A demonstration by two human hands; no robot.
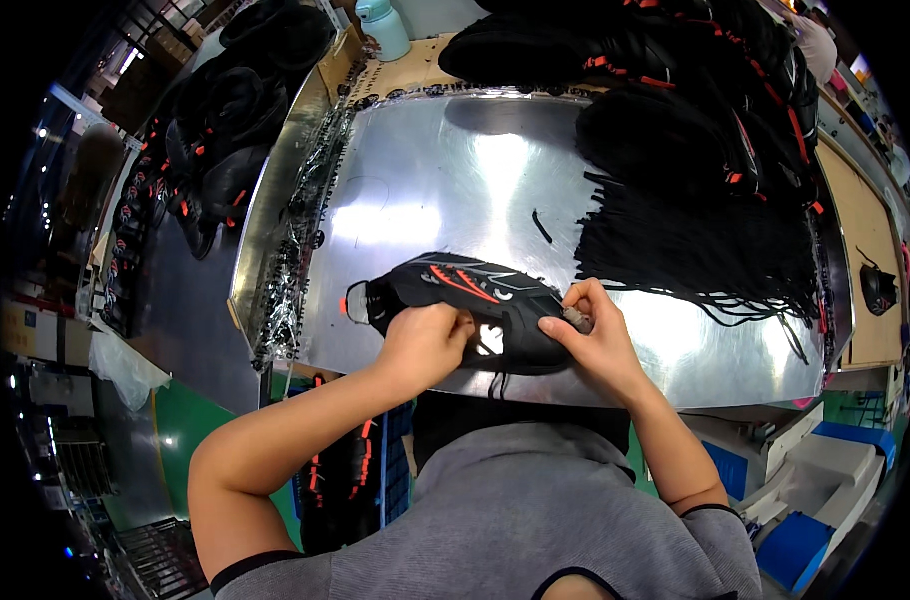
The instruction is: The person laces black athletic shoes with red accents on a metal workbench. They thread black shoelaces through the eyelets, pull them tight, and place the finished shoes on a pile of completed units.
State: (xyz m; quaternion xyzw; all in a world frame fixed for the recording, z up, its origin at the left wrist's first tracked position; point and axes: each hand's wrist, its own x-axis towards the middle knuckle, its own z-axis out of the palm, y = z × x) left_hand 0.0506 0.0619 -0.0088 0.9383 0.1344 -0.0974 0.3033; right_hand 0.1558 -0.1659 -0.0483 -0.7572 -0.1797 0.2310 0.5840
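A black shoe upper (465,290) with orange and grey trim lies on its side at the near part of the metal table, between my hands. My left hand (425,345) is closed at its near edge, fingers curled in by the opening and partly hidden. At the right end of the upper, my right hand (600,340) pinches the black material between thumb and fingers; a brownish wrap (578,320) shows on one finger. Thin black lace ends (500,385) hang below the near edge of the upper.
Many black laces (695,245) lie in a bundle on the right of the metal table (425,170), with one short loose lace (542,226) nearby. Black uppers (665,130) pile at the back right, and more (225,110) on the left. A light-blue bottle (383,30) stands at the back.
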